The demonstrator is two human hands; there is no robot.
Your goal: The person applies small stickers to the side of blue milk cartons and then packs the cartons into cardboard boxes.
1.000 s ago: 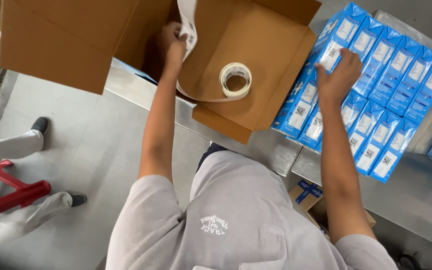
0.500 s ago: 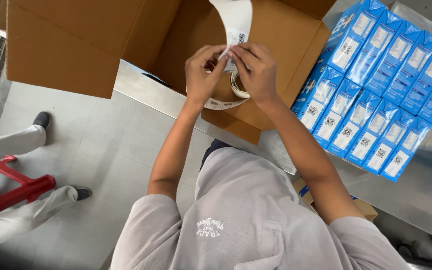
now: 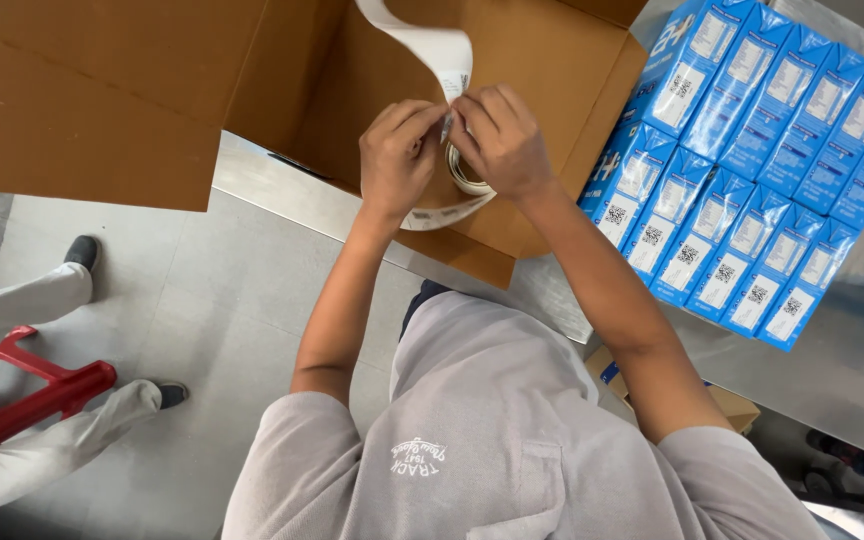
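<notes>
An open brown cardboard box (image 3: 102, 90) lies on its side on the metal table (image 3: 852, 370). On its lower flap rests a roll of white labels (image 3: 469, 183). A white label strip (image 3: 437, 45) runs up from the roll. My left hand (image 3: 397, 155) and my right hand (image 3: 502, 140) meet over the roll, and both pinch the lower end of the strip between fingertips. The roll is mostly hidden under my hands.
Several blue cartons (image 3: 742, 150) stand packed in rows on the table to the right of the box. Another person's legs (image 3: 22, 300) and a red stool (image 3: 22, 395) are on the grey floor at the left. A small box (image 3: 722, 400) sits under the table edge.
My right hand left the blue cartons and came over to the label strip. My left hand came down from the raised strip, so both hands now pinch it above the roll.
</notes>
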